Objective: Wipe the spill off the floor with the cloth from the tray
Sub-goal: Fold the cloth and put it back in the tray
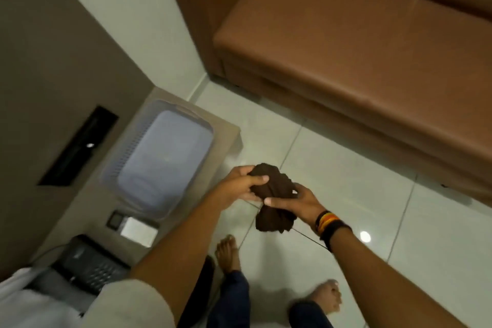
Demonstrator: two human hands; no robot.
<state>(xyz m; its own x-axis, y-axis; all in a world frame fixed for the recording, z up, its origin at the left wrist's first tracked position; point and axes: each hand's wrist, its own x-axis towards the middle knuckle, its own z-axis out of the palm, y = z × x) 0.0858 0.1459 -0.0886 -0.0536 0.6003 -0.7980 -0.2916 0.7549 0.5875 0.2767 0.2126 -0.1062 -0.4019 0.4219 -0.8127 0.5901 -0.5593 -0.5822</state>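
A dark brown cloth is bunched up in the air above the pale tiled floor, held by both hands. My left hand grips its upper left part and my right hand grips its lower right, with a loose fold hanging below. The pale lilac tray sits on a low beige table to the left and holds nothing that I can see. No spill shows clearly on the tiles; only light reflections appear.
A brown leather sofa fills the upper right. The beige table also carries a black desk phone and a small silver box. My bare feet stand on the tiles below the hands.
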